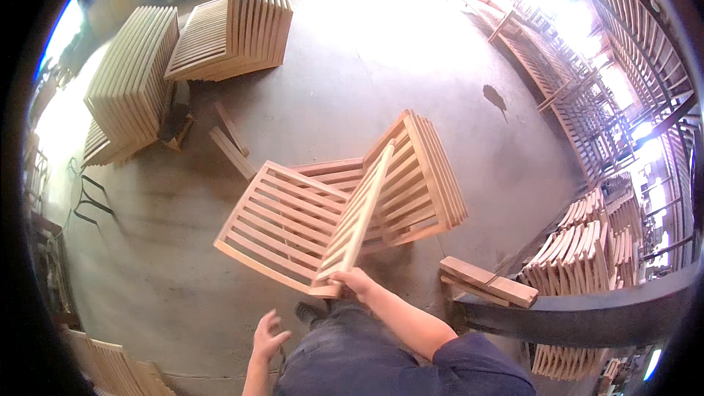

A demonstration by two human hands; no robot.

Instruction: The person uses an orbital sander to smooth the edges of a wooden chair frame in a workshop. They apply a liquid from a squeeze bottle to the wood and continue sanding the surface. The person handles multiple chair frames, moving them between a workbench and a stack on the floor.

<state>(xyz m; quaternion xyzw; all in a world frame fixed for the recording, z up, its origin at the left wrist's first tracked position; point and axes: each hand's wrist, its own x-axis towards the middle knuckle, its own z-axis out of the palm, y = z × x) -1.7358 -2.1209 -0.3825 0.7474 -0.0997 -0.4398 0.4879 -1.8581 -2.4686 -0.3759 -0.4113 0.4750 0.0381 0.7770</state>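
Wooden slat panel [293,224]: in the middle of the frame, tilted, held up over the floor, one low corner in a hand.
Right hand [357,282]: fingers wrapped around the panel's low corner, gripping it.
Left hand [268,339]: low in the frame, fingers spread wide, holding nothing, near the panel but not touching it.
Second panel [363,213]: seen edge-on, standing against the held one.
Leaning stack [422,176]: more slat panels just behind, right of middle.
Big stacks [235,26]: slat panels piled at the upper left.
Floor [381,51]: grey concrete with a dark spot [496,97].
Loose boards [488,281]: lower right, flat on a dark beam.
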